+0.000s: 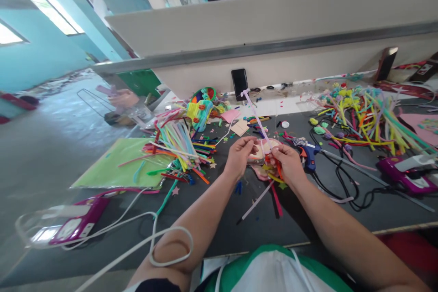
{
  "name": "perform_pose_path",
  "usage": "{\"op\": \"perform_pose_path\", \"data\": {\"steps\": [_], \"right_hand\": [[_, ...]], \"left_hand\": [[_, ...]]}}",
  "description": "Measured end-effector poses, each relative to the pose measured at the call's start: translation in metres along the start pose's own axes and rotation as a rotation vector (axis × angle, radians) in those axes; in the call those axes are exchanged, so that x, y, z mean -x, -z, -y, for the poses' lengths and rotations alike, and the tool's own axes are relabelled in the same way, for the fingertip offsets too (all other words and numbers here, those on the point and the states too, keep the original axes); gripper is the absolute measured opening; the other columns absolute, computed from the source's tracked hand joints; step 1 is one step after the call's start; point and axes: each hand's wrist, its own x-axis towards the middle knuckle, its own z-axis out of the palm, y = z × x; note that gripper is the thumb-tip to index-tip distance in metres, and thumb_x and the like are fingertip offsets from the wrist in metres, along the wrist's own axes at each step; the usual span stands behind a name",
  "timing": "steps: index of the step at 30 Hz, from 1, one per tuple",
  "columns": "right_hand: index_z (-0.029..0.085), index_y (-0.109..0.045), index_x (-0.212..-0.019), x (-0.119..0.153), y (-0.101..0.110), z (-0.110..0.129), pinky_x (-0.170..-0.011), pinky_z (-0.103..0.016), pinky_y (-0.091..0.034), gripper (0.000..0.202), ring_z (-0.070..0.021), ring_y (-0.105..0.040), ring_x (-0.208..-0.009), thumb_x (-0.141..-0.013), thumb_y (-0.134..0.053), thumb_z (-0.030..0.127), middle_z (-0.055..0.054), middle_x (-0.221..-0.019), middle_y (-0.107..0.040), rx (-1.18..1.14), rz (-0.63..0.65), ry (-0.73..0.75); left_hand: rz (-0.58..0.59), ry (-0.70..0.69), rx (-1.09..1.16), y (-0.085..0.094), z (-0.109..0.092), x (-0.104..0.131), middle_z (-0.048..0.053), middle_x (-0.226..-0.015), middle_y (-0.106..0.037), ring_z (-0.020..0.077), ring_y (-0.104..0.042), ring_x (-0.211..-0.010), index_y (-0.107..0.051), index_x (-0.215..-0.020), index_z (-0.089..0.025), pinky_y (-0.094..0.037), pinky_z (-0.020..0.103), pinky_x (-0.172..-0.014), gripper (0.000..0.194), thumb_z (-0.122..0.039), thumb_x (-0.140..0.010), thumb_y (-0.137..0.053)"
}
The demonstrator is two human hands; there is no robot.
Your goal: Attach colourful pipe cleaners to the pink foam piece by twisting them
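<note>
pinching the lilac pipe cleaner (257,117) low with your right hand (289,162) steadies it, though your left hand's (238,157) grip alongside is unclear.

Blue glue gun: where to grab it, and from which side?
I'd grip the handle of the blue glue gun from the near side. It juts toward the person, clear of the nozzle end pointing left; mind the black cord trailing close by.

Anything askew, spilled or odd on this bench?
Star cutouts and blue scraps lie strewn over the dark tabletop; untidy. Black cord beside the blue glue gun lies in messy loops. White cable crosses in front of the left forearm: possible snag.
</note>
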Motion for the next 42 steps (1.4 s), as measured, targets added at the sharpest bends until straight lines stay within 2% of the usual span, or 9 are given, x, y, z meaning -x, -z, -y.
{"op": "perform_pose_path", "data": {"steps": [4, 11, 17, 29, 35, 38, 42], "right_hand": [[0.019, -0.056, -0.072, 0.0033, -0.0021, 0.0039, -0.031, -0.018, -0.03, 0.025, -0.0087, -0.043, -0.036, -0.069, -0.073, 0.036, 0.002, -0.049, -0.057, -0.012, 0.029, -0.085], [0.018, -0.059, -0.078, 0.0057, -0.005, 0.0067, -0.03, -0.018, -0.032, 0.029, -0.0088, -0.044, -0.034, -0.065, -0.076, 0.038, 0.001, -0.05, -0.062, -0.026, 0.029, -0.148], [0.019, -0.057, -0.076, 0.0051, -0.0037, 0.0045, -0.03, -0.017, -0.032, 0.029, -0.0088, -0.044, -0.035, -0.067, -0.076, 0.039, 0.001, -0.049, -0.062, -0.022, 0.019, -0.128], [0.017, -0.058, -0.073, 0.0036, -0.0024, 0.003, -0.032, -0.016, -0.032, 0.023, -0.0076, -0.044, -0.033, -0.07, -0.073, 0.035, 0.001, -0.046, -0.06, 0.013, 0.044, -0.062], [0.019, -0.054, -0.071, 0.0037, -0.0027, 0.0031, -0.031, -0.017, -0.031, 0.025, -0.0084, -0.043, -0.034, -0.069, -0.073, 0.035, 0.002, -0.046, -0.058, -0.019, 0.046, -0.083], [0.02, -0.054, -0.071, 0.0041, -0.0034, 0.0034, -0.032, -0.018, -0.031, 0.026, -0.0087, -0.044, -0.034, -0.068, -0.074, 0.035, 0.002, -0.046, -0.058, -0.03, 0.046, -0.077], [0.02, -0.053, -0.072, 0.0058, -0.0035, 0.0045, -0.032, -0.018, -0.031, 0.027, -0.0091, -0.045, -0.035, -0.068, -0.075, 0.036, 0.002, -0.047, -0.059, -0.055, 0.052, -0.074]], "left_hand": [[-0.006, -0.074, 0.143, 0.004, -0.006, -0.0051, 0.005, -0.084, -0.066, 0.0083, -0.056, -0.063, -0.069, -0.095, -0.015, -0.044, 0.022, -0.061, 0.025, -0.031, -0.076, -0.071], [0.009, -0.08, 0.212, 0.0051, -0.0077, -0.0057, 0.005, -0.084, -0.066, 0.0079, -0.054, -0.061, -0.068, -0.087, -0.014, -0.041, 0.023, -0.059, 0.019, -0.032, -0.081, -0.066], [0.013, -0.081, 0.182, 0.0058, -0.0072, -0.006, 0.005, -0.078, -0.065, 0.0082, -0.054, -0.061, -0.067, -0.079, -0.013, -0.04, 0.022, -0.058, 0.021, -0.034, -0.082, -0.065], [-0.009, -0.045, 0.198, 0.0055, -0.0082, -0.0058, 0.005, -0.08, -0.065, 0.008, -0.054, -0.059, -0.062, -0.074, -0.014, -0.04, 0.022, -0.058, 0.022, -0.034, -0.079, -0.068], [-0.011, -0.018, 0.2, 0.0054, -0.0085, -0.0057, 0.004, -0.079, -0.065, 0.0078, -0.054, -0.058, -0.06, -0.071, -0.014, -0.04, 0.022, -0.057, 0.023, -0.035, -0.077, -0.07], [-0.005, -0.032, 0.191, 0.0052, -0.0086, -0.0058, 0.005, -0.081, -0.066, 0.0081, -0.054, -0.058, -0.062, -0.074, -0.014, -0.04, 0.022, -0.057, 0.023, -0.036, -0.078, -0.069], [0.013, -0.073, 0.205, 0.0091, -0.011, -0.0084, 0.006, -0.088, -0.067, 0.0085, -0.055, -0.06, -0.066, -0.089, -0.016, -0.041, 0.023, -0.057, 0.024, -0.038, -0.081, -0.066]]}}
